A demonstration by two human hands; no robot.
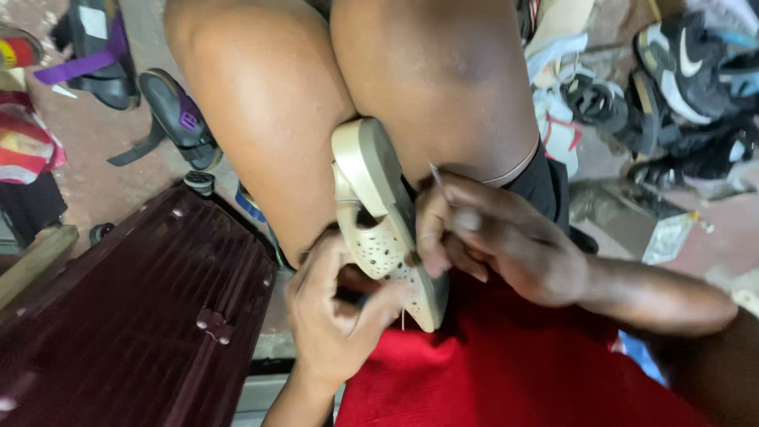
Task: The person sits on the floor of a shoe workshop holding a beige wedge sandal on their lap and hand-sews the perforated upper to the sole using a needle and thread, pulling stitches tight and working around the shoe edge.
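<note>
Wedged between the 2 bare knees, a cream perforated rubber clog-style shoe (379, 213) is held sole-side out, toe end toward the red shorts (506, 372). The left hand (336, 316) is closed around the shoe's perforated upper from below, thumb pressed on it. The right hand (490, 237) is pinched shut on a thin metal needle (436, 178), fingertips touching the sole edge. A dark maroon ribbed case (134, 316) is seen just left. Black sandals with purple straps (126, 71) and piled dark shoes (680, 87) are scattered on the floor.
</note>
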